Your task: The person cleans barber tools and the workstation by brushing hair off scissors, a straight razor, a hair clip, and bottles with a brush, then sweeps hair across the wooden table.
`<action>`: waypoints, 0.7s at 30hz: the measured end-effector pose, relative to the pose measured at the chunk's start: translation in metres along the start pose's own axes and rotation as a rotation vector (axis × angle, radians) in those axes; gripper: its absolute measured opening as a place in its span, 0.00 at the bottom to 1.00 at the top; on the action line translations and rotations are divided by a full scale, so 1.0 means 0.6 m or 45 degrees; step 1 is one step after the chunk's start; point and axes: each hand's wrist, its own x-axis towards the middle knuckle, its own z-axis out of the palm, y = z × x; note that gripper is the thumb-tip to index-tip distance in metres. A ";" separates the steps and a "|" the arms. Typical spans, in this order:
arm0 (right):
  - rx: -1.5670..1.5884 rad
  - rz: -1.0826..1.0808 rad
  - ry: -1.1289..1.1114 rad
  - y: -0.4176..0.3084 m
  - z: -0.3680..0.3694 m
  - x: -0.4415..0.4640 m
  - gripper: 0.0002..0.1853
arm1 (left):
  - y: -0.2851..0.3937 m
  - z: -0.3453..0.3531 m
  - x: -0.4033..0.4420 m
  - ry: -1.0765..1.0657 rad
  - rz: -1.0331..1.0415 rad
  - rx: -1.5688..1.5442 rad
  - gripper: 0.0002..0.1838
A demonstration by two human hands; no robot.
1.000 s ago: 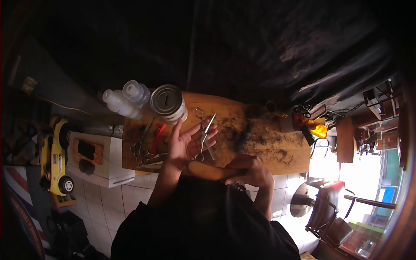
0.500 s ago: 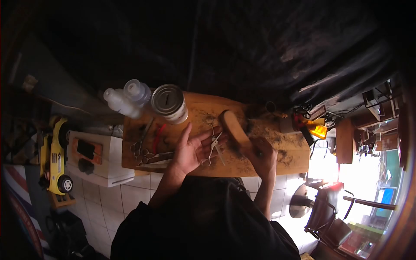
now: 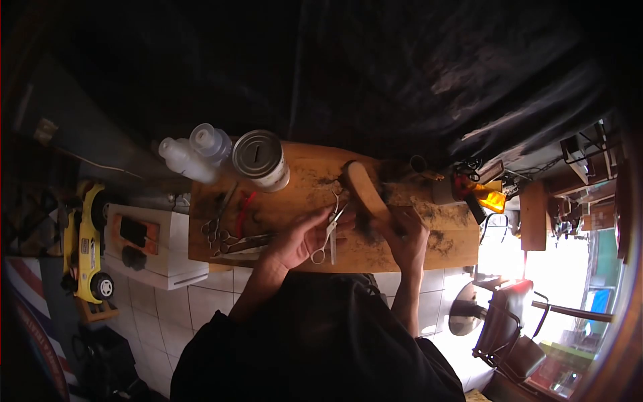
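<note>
My left hand (image 3: 303, 241) is palm up near the table's front edge, with a pair of silver scissors (image 3: 329, 231) held at its fingers. My right hand (image 3: 403, 236) is wrapped round one end of a wooden brush (image 3: 366, 191), which slants up and left over the wooden table (image 3: 308, 164). Dark cut hair (image 3: 439, 238) lies scattered around and to the right of the brush. Left of my left hand, more scissors (image 3: 231, 242) and a red-handled tool (image 3: 245, 211) rest on the table.
A tin with a slotted lid (image 3: 258, 155) stands at the table's back left beside two plastic bottles (image 3: 207, 142). Further left are a white cabinet (image 3: 161, 248) and a yellow toy car (image 3: 88, 241). A yellow object (image 3: 492, 199) is at the right end; a chair (image 3: 512, 321) stands beyond.
The brush has swung up from near my left hand to over the table, with my right hand on it. The scissors have shifted slightly right with my left hand and turned.
</note>
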 end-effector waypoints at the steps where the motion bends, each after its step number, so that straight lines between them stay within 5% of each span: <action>1: -0.017 0.020 0.044 -0.001 0.001 0.002 0.21 | -0.003 0.003 0.002 0.007 0.013 0.106 0.29; 7: -0.022 0.119 -0.038 0.011 -0.015 0.002 0.22 | -0.012 -0.016 0.007 0.181 0.002 0.047 0.19; 11: 0.185 -0.190 -0.452 0.013 -0.027 -0.004 0.24 | -0.030 -0.071 0.016 0.206 0.004 -0.377 0.19; 13: 0.309 -0.235 -0.631 -0.001 -0.020 -0.004 0.25 | -0.019 -0.035 0.018 0.330 0.065 -0.477 0.23; 15: 0.354 -0.339 -0.708 0.009 -0.005 -0.006 0.27 | -0.017 -0.041 0.020 0.003 0.086 -0.533 0.33; 21: 0.049 -0.093 -0.247 -0.007 0.006 0.003 0.23 | -0.009 0.011 0.013 -0.086 0.071 -0.431 0.50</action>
